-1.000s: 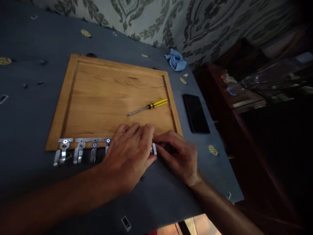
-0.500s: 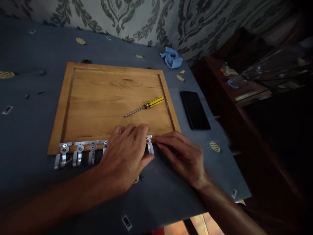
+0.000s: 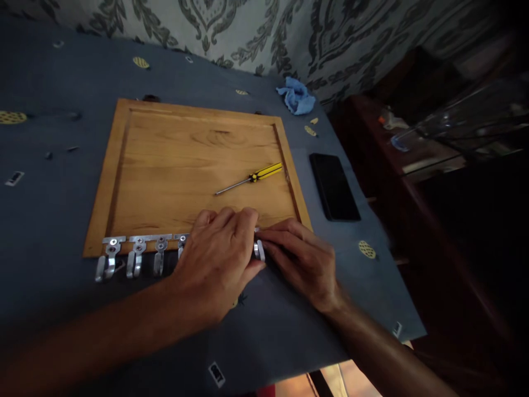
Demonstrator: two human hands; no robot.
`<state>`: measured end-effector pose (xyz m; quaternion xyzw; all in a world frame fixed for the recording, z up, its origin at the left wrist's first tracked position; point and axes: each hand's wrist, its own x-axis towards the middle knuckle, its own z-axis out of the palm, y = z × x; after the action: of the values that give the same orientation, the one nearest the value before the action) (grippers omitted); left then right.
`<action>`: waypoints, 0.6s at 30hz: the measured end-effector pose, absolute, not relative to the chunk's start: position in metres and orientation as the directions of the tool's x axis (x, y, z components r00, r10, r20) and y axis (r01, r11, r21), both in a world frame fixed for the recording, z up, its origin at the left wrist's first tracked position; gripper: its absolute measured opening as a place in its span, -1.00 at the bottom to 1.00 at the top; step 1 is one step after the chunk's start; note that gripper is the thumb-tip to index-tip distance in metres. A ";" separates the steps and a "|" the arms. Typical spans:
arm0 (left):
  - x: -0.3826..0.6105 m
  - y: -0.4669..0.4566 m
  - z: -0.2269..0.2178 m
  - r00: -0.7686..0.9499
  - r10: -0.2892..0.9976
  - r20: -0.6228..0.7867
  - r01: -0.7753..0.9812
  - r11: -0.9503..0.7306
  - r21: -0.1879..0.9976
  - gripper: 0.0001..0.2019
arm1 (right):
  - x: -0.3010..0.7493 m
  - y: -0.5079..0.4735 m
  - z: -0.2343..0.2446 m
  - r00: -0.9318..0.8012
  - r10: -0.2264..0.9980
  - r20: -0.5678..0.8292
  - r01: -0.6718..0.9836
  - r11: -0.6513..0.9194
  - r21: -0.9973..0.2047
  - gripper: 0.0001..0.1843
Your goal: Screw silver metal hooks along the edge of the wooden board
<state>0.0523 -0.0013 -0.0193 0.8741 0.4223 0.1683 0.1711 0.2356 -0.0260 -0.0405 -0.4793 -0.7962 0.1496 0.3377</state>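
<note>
A framed wooden panel lies flat on the table. Along its near edge runs a silvery metal hook rail, with cross-head screws showing at its left hooks. My left hand is closed over the rail and the panel's edge, hiding the middle hooks; its fingertips are out of sight. Just right of it, my right hand has thumb and fingers pinched together at the last visible hook. Whatever sits between those fingertips is hidden. A yellow-and-black screwdriver rests on the panel, its tip pointing left.
A black phone lies right of the panel. Behind it is a crumpled blue cloth. Small dark bits lie on the blue tablecloth at left. Beyond the table's right edge stands cluttered dark red furniture.
My right hand has shifted slightly left, in toward the last hook and my left hand, covering the rail's right end. The left hand keeps its hold. The camera view has shifted a little.
</note>
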 end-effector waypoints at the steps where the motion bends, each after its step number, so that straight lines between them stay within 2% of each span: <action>1: 0.052 -0.001 -0.020 0.588 0.794 0.154 0.678 -0.588 0.442 -0.58 | 0.235 -0.026 -0.040 -0.302 0.862 0.406 0.658 0.497 -0.565 -0.71; 6: 0.052 -0.001 -0.022 0.592 0.790 0.162 0.665 -0.592 0.456 -0.57 | 0.235 -0.026 -0.039 -0.229 0.867 0.443 0.659 0.473 -0.585 -0.73; 18: 0.052 -0.001 -0.019 0.590 0.794 0.146 0.657 -0.578 0.484 -0.57 | 0.233 -0.024 -0.039 -0.280 0.873 0.399 0.650 0.478 -0.591 -0.63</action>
<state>0.0519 -0.0007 -0.0189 0.8705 0.4168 0.1764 0.1935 0.2330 -0.0242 -0.0390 -0.4854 -0.7841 0.1585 0.3526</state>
